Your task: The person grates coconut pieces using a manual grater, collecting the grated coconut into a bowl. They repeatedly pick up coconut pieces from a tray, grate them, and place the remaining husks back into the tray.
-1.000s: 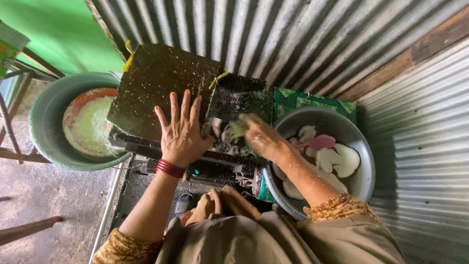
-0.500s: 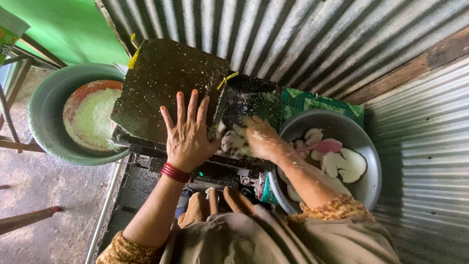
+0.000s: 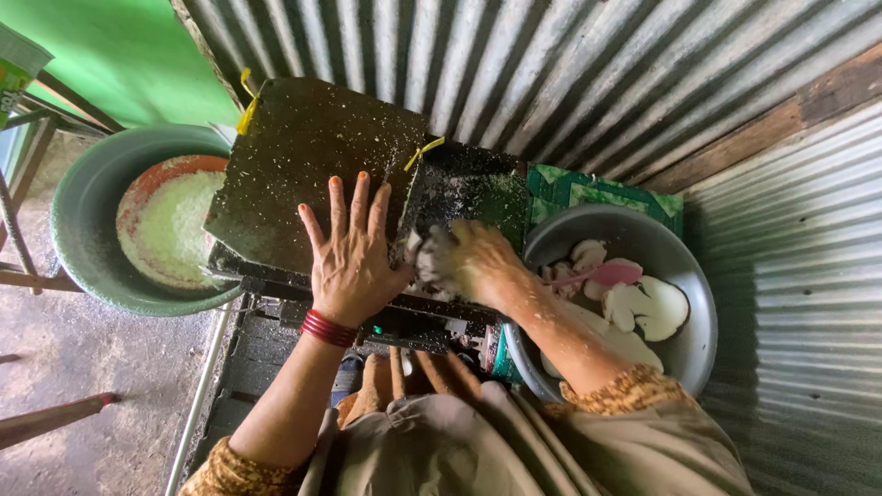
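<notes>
Plainly, the left hand (image 3: 352, 253) lies flat with fingers spread wide on the dark, fleck-covered metal cover (image 3: 308, 165) of a grating machine, gripping nothing. At its three o'clock the right hand (image 3: 473, 262) is curled around a white chunk of coconut flesh (image 3: 424, 264), pressing it down into the dark open hopper (image 3: 469, 188); the fingers close over most of the piece, so how much of it is left cannot be told.

That coconut chunk looks stiff and brittle rather than soft, light, and likely wet and slippery with its own milk. It seems best held from behind and above, palm over its back, with fingertips kept off the edge that meets the grater.

At three o'clock from the hopper stands a round grey metal bowl (image 3: 691, 349) holding more white coconut pieces (image 3: 648, 308) and a pink plastic scoop (image 3: 611, 274). At nine o'clock from the cover sits a round green basin (image 3: 78, 248), with an orange-rimmed dish of white grated coconut (image 3: 170, 230) inside it. Corrugated metal sheeting (image 3: 551, 64) rises at twelve o'clock. A red bangle (image 3: 328, 328) circles the left wrist.
</notes>
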